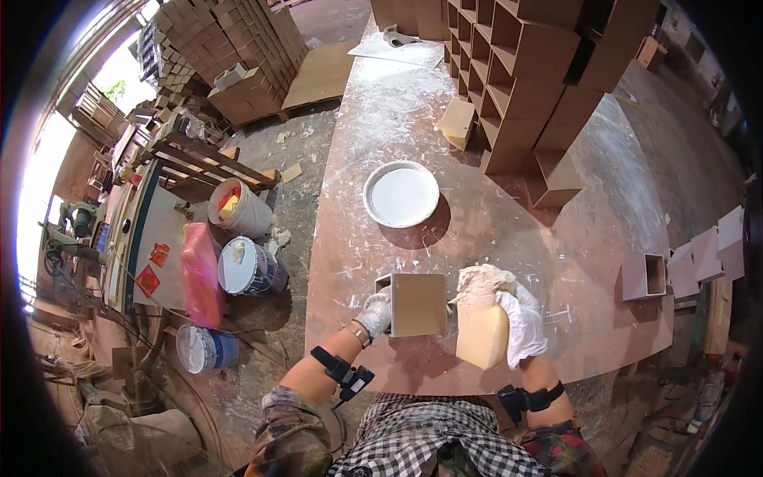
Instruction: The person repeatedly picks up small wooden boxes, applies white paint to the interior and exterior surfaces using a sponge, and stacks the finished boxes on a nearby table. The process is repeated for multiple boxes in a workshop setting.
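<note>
In a white glove, my left hand (pixel 377 312) grips a small square brown box (pixel 419 304) from its left side, above the near part of the table. The box's flat brown face is turned up toward me. Just right of it, my right hand (pixel 524 322), also gloved in white, is closed around a block of yellow sponge (pixel 482 334). The sponge's far end is ragged and coated with pinkish-white matter. A small gap separates sponge and box. Beyond them stands a round white tub (pixel 401 194) filled with white paste or liquid.
Brown boxes (pixel 520 103) are stacked high at the table's far right, with another yellow sponge (pixel 457 123) beside them. Several small boxes (pixel 642 277) line the right edge. Buckets (pixel 246 266) and a pink plastic bag (pixel 202 274) stand left of the table (pixel 350 238).
</note>
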Tool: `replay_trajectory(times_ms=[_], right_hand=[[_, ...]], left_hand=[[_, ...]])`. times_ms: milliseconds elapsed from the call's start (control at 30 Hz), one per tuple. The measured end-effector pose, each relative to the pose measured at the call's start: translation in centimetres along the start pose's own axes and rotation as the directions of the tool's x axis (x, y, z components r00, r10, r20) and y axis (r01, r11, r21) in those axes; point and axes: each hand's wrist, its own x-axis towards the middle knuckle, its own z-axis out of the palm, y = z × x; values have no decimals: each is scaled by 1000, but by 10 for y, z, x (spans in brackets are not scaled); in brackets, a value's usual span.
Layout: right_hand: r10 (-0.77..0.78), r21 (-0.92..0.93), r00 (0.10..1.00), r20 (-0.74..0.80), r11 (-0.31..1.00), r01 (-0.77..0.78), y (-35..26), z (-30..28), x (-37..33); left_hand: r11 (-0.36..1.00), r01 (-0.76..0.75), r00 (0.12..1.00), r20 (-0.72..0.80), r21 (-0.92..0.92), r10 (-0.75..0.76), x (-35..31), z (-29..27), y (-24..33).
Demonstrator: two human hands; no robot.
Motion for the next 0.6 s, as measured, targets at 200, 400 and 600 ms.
replay_trajectory(times_ms=[200, 400, 600], right_hand=[[137, -112, 991, -1, 984, -136, 10, -1, 2], [128, -179, 991, -25, 975, -130, -3, -7, 10], [30, -148, 999, 16, 989, -27, -12, 14, 35]], left_hand=[[951, 119, 987, 135, -286, -83, 8, 29, -23], [624, 295, 953, 179, -724, -243, 25, 22, -20], [641, 258, 964, 146, -723, -223, 40, 58, -92]])
